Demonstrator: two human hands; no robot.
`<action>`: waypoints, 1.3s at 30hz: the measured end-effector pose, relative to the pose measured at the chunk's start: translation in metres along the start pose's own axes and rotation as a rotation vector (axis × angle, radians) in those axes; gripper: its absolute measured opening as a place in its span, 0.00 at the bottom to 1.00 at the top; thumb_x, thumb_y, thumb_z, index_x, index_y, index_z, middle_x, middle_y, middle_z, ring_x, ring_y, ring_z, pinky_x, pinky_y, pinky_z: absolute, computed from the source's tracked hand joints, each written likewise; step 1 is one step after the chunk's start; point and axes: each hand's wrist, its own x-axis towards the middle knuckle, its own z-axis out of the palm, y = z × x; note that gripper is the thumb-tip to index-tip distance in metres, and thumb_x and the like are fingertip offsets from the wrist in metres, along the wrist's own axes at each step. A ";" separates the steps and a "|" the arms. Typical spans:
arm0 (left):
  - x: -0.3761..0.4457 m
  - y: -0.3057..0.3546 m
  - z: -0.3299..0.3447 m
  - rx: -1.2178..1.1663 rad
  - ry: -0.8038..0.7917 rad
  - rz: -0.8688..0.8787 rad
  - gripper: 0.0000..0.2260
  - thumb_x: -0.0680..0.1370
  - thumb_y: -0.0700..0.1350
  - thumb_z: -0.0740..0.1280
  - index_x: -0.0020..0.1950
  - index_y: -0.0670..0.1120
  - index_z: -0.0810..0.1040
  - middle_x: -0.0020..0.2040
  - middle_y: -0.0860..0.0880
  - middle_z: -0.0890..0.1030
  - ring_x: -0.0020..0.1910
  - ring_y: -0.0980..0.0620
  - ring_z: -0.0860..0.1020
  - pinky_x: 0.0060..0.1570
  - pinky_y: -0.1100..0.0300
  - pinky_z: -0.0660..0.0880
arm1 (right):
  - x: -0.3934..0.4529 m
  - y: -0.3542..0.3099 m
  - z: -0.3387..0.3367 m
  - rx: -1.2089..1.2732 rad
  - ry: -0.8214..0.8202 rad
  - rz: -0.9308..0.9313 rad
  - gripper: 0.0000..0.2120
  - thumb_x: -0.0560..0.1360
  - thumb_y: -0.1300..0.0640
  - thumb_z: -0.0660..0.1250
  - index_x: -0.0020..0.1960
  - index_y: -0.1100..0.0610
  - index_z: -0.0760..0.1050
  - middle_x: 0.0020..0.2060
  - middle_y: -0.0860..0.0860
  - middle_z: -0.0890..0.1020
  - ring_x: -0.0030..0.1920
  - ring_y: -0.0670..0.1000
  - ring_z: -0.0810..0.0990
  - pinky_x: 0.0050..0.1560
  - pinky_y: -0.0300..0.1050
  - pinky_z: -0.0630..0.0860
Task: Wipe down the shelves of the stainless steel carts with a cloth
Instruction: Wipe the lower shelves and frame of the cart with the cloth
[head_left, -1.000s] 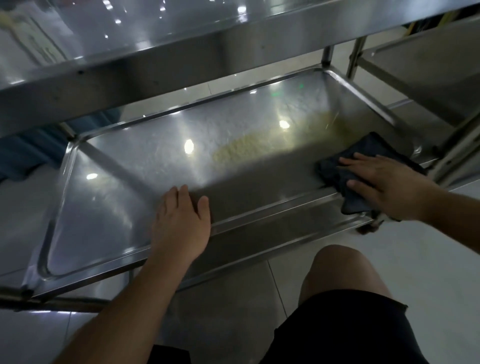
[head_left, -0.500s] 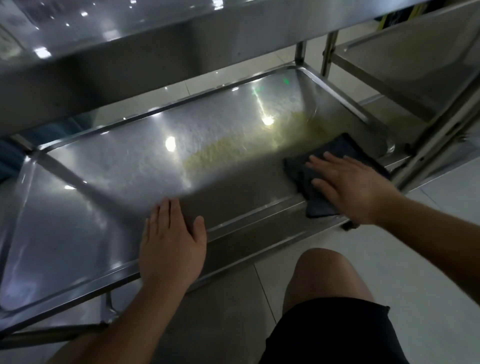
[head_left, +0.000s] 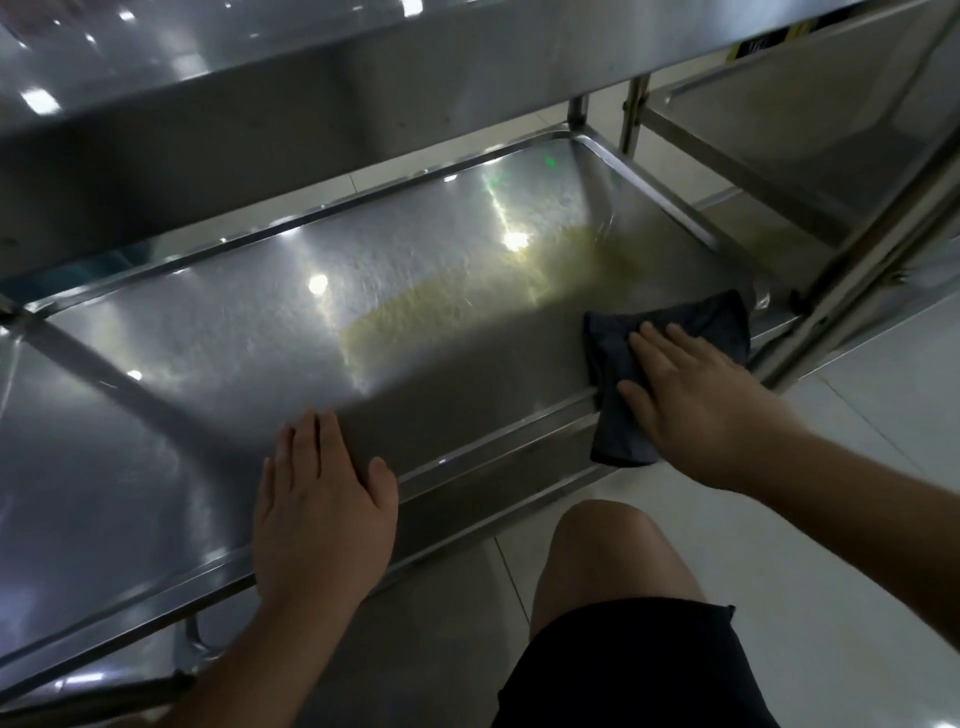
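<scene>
Lower shelf: I found a stainless steel tray-type shelf with a raised rim, filling most of the head view; its surface carried bright reflected light spots.
Residue: I noted a yellowish smear running across the middle of the shelf toward its far right corner.
Cloth: I observed a dark cloth at the near right end of the shelf, lying partly on the shelf floor and draped over the front rim, its lower corner hanging past the edge.
Right hand: I recorded it laid flat on top of the cloth, fingers straight and slightly spread, pressing down rather than curling round the fabric.
Left hand: I recorded it resting palm down across the front rim near the middle of the shelf, fingers extended and together, holding nothing, well apart from the cloth.
Upper shelf: I saw its steel edge and underside overhanging the lower shelf along the top of the view.
Second cart: I noted another steel frame standing just beside the first, at the right.
Floor: I saw pale tiles beneath the cart.
Operator's position: I saw a bare knee and dark shorts below the front rim, between the two arms.
</scene>
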 end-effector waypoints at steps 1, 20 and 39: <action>0.000 0.000 0.000 -0.002 -0.003 0.003 0.33 0.85 0.59 0.47 0.86 0.41 0.51 0.86 0.40 0.54 0.85 0.42 0.52 0.83 0.46 0.51 | 0.000 0.001 0.001 -0.023 -0.006 0.002 0.39 0.81 0.35 0.37 0.84 0.55 0.53 0.83 0.52 0.57 0.83 0.56 0.55 0.80 0.51 0.50; -0.003 -0.003 0.006 -0.012 0.036 0.001 0.38 0.79 0.61 0.43 0.85 0.43 0.58 0.85 0.42 0.60 0.84 0.44 0.57 0.82 0.48 0.54 | 0.211 0.045 -0.058 0.012 0.039 0.035 0.24 0.87 0.48 0.52 0.80 0.56 0.63 0.77 0.64 0.67 0.73 0.66 0.68 0.75 0.60 0.63; -0.004 -0.001 0.006 -0.069 0.105 -0.014 0.36 0.79 0.58 0.51 0.81 0.38 0.68 0.80 0.37 0.68 0.80 0.37 0.66 0.79 0.42 0.62 | 0.159 0.074 -0.022 0.088 0.087 -0.049 0.28 0.85 0.41 0.52 0.83 0.47 0.56 0.83 0.51 0.57 0.82 0.58 0.54 0.80 0.63 0.53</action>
